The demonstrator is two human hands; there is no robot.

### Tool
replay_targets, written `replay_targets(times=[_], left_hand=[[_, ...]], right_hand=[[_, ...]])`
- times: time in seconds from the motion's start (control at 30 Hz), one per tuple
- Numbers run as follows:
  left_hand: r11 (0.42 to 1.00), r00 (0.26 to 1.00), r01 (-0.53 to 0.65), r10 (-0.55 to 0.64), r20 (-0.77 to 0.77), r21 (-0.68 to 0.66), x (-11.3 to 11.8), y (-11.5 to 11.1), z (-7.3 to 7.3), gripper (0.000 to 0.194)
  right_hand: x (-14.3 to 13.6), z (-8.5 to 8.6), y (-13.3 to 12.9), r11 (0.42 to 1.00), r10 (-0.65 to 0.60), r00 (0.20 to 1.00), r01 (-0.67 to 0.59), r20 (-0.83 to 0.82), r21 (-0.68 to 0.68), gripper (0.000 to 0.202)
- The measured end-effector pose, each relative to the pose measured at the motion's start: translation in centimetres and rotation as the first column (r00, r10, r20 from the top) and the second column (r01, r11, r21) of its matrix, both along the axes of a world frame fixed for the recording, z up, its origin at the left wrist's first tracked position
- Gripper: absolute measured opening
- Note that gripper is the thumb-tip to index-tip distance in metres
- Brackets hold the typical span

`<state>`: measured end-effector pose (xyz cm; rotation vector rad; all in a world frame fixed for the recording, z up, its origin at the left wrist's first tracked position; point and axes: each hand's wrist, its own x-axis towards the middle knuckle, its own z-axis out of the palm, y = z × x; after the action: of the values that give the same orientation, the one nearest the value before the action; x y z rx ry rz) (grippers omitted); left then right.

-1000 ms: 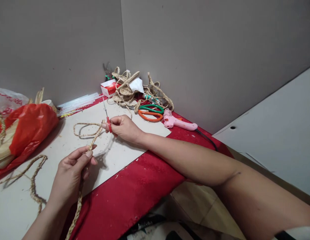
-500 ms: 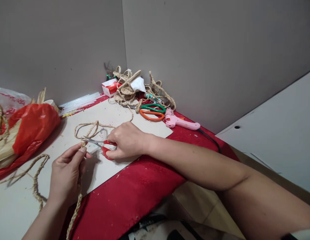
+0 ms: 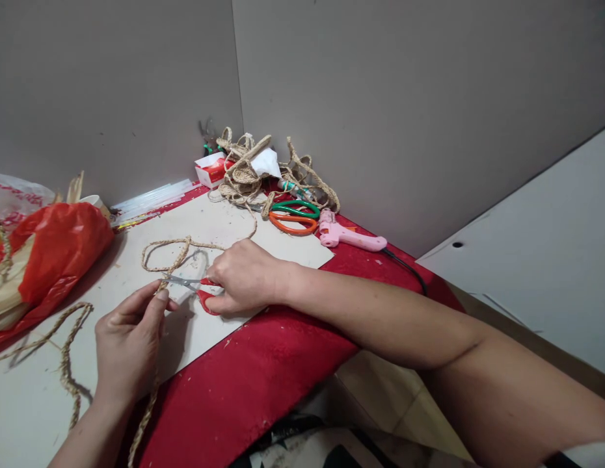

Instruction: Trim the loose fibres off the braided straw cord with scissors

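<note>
Right hand (image 3: 244, 276) closed through the red handles of small scissors (image 3: 192, 287), blades parted at the braided straw rope (image 3: 172, 253). Left hand (image 3: 129, 341) pinching that rope between thumb and forefinger just beside the blade tips — rope looping over the white board (image 3: 283, 247). Behind: 2 larger scissors (image 3: 295, 218), pink glue gun (image 3: 349, 237).

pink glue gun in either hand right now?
No. The pink glue gun lies on the red cloth by the wall; the right hand holds small red-handled scissors, the left hand braided rope.
</note>
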<state>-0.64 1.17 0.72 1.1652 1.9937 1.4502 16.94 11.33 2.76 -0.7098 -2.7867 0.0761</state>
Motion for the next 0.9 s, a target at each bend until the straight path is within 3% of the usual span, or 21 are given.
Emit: replay_targets(times=[0.37,0.57,0.9], left_hand=[[1.0,0.993,0.001,-0.003,0.12,0.02,0.9,-0.2,1.1,0.031],[0.999,0.973,0.009,-0.02,0.231,0.045,1.0,0.0,1.3,0.027],[0.997,0.928,0.049,-0.064,0.367,0.051,0.9,0.0,1.5,0.027]], right_hand=[[-0.1,0.0,0.3,0.994,0.025,0.999,-0.027,-0.024,-0.109,0.029],[0.1,0.0,0.2,0.996,0.008,0.997,-0.015,-0.077,-0.088,0.033],[-0.3,-0.4,0.6,0.998,0.008,1.0,-0.008,0.004,-0.057,0.032]])
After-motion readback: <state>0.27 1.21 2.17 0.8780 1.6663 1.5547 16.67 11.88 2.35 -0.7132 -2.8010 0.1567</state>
